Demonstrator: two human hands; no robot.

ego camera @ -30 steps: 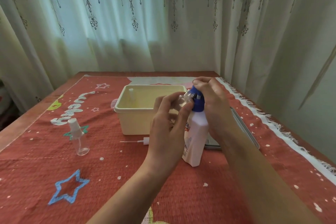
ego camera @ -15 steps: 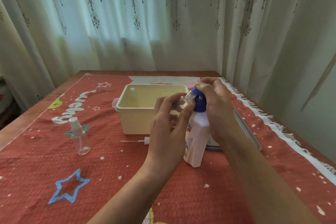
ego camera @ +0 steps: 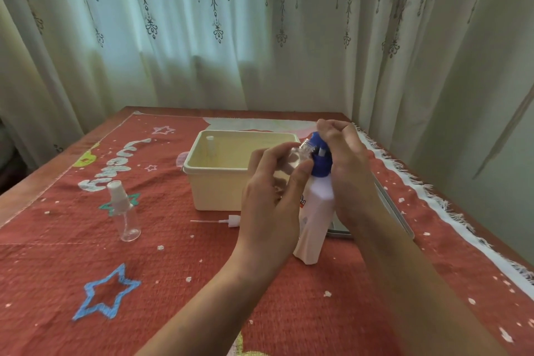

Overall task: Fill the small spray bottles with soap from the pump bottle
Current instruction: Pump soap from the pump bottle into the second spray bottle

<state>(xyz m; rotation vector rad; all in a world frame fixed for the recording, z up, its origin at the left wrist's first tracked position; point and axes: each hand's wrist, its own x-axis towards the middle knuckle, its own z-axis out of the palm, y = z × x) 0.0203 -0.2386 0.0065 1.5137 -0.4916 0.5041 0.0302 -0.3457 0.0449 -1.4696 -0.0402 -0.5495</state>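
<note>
A white pump bottle (ego camera: 315, 217) with a blue pump head (ego camera: 320, 159) stands on the red cloth at centre right. My right hand (ego camera: 344, 170) lies over the pump head and wraps the bottle's neck. My left hand (ego camera: 271, 202) holds a small clear spray bottle (ego camera: 297, 154) without its cap, tilted so its open mouth sits at the pump's nozzle. A loose white spray cap with its thin dip tube (ego camera: 219, 222) lies on the cloth left of my left hand. Another small clear spray bottle (ego camera: 124, 211), capped, stands upright at the left.
A cream plastic tub (ego camera: 219, 182) stands behind my hands, with a white spray cap (ego camera: 210, 146) upright inside it. A flat grey lid or tray (ego camera: 384, 211) lies behind my right hand. The red patterned cloth (ego camera: 144, 283) covers the table; curtains hang close behind.
Both hands keep the same grip on the small bottle and the pump head. The view has shifted slightly; nothing on the table has moved.
</note>
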